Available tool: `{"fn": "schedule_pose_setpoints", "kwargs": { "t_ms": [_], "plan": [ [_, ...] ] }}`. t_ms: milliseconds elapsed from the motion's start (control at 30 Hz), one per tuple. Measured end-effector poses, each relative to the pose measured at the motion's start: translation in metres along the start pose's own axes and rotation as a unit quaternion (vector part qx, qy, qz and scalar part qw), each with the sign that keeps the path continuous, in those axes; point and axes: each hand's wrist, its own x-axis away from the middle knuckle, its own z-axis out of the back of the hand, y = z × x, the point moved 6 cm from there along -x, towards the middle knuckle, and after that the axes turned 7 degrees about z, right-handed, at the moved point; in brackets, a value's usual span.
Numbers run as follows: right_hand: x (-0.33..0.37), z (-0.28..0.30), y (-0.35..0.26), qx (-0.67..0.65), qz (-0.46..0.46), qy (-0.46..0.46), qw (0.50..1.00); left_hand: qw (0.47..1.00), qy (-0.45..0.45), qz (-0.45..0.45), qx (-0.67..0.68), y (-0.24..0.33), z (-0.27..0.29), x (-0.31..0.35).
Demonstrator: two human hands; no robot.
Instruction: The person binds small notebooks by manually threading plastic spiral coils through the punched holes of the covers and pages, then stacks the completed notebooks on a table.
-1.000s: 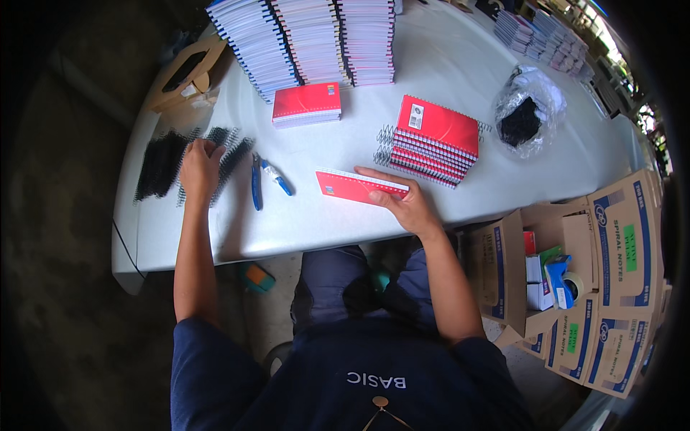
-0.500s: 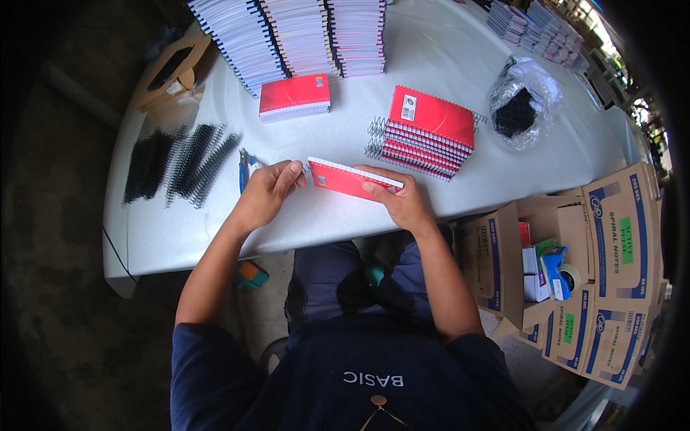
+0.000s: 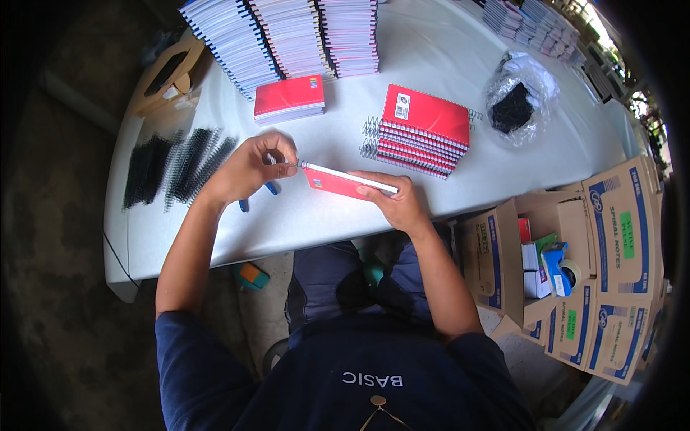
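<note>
My right hand [image 3: 397,202] grips a small red-covered notebook [image 3: 333,184] by its right end, tilted so the white page edge faces up. At its left corner my left hand [image 3: 250,168] pinches a thin dark spiral coil [image 3: 300,164], whose end meets the row of punched holes. Most of the coil is hidden in my fingers. Partly beneath my left hand lie blue-handled pliers [image 3: 244,205]. Farther right stands a stack of red notebooks [image 3: 430,118] with loose coil ends sticking out at both sides. A lower pile of red-covered pads [image 3: 290,97] lies behind my hands.
Black spiral coils [image 3: 188,167] lie at the left of the white-covered table [image 3: 345,241]. Tall stacks of bound books [image 3: 291,36] stand at the back. A clear plastic bag [image 3: 522,100] holds something black. Cardboard boxes [image 3: 622,237] stand right, one with a blue tape dispenser [image 3: 555,267].
My left hand has turned over and moved slightly up, its fingers now at the notebook's left corner with the coil. The notebook has shifted slightly, still in my right hand.
</note>
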Motion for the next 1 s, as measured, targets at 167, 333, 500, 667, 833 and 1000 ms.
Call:
{"fn": "schedule_pose_setpoints", "kwargs": {
  "t_ms": [167, 333, 500, 667, 833, 1000],
  "plan": [
    [0.001, 0.003, 0.001, -0.004, -0.002, 0.008, 1.000, 0.945, -0.073, 0.009, -0.318, 0.024, -0.017, 0.001],
    [0.007, 0.001, -0.003, 0.072, -0.002, 0.001, 0.997, 0.827, 0.126, -0.119, -0.534, 0.047, -0.038, 0.010],
    [0.024, -0.019, -0.017, 0.115, 0.101, 0.020, 0.988, 0.851, 0.147, -0.169, -0.476, -0.032, -0.112, 0.081],
    [0.025, -0.028, -0.025, 0.132, 0.141, 0.003, 0.981, 0.767, 0.448, -0.149, -0.435, 0.031, -0.021, 0.053],
    [0.029, -0.033, -0.027, 0.123, 0.165, 0.006, 0.979, 0.833, 0.253, -0.160, -0.465, -0.016, -0.096, 0.070],
    [0.040, -0.034, -0.026, 0.163, 0.184, -0.002, 0.969, 0.743, 0.463, -0.168, -0.452, 0.021, -0.041, 0.062]
  ]
}}
